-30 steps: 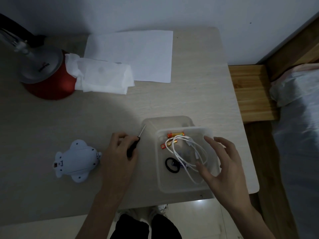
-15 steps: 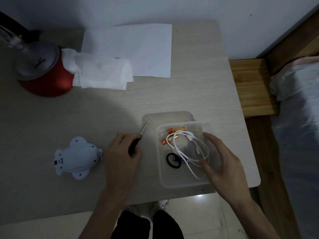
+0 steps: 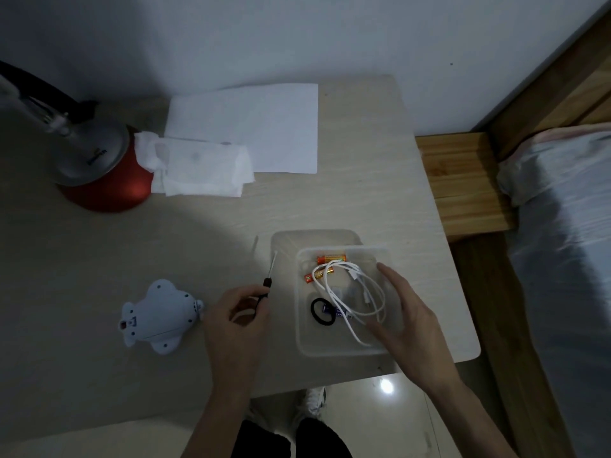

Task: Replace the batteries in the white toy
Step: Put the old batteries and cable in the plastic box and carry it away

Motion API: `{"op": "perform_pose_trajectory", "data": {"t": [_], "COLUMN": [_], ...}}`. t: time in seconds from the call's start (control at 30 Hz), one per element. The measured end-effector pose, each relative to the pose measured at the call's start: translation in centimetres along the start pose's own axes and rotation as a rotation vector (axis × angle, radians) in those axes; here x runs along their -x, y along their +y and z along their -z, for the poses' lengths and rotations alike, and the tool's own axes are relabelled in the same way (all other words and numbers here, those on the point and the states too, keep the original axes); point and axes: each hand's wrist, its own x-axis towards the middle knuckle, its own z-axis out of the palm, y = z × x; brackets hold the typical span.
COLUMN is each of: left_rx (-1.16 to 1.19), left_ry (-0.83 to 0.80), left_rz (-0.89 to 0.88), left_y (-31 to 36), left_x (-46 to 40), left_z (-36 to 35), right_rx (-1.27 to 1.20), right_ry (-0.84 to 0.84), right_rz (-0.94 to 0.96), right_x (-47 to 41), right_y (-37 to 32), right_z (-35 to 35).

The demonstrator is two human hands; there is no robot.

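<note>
The white toy [image 3: 158, 317] lies on the table at the left, apart from both hands. My left hand [image 3: 238, 322] pinches a small black-handled screwdriver [image 3: 267, 283], its metal tip pointing away from me. A clear plastic box [image 3: 305, 345] stands to the right. Inside it lie two orange batteries [image 3: 330, 258] [image 3: 314, 276], a white cable [image 3: 350, 292] and a black ring [image 3: 322, 311]. My right hand [image 3: 410, 322] reaches into the box with spread fingers over the cable; it grips nothing.
A red-based desk lamp [image 3: 99, 166] stands at the back left. Folded white tissue [image 3: 198, 170] and a sheet of paper [image 3: 264, 127] lie behind. The table's right edge [image 3: 463, 309] borders a wooden bed frame [image 3: 463, 183].
My right hand has moved lower into the box, fingers now over the cable. My left hand has lifted the screwdriver a little, showing more of its handle.
</note>
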Motion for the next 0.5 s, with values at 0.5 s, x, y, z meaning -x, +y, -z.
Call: {"op": "perform_pose_trajectory", "data": {"t": [0.5], "left_rx": [0.034], "left_ry": [0.001], "left_rz": [-0.001], "left_y": [-0.7], "left_x": [1.3], "left_z": [-0.8], "right_rx": [-0.233], "right_ry": [0.170], "right_rz": [-0.030], "right_x": [-0.3], "right_y": [-1.4], "right_z": [-1.6]}}
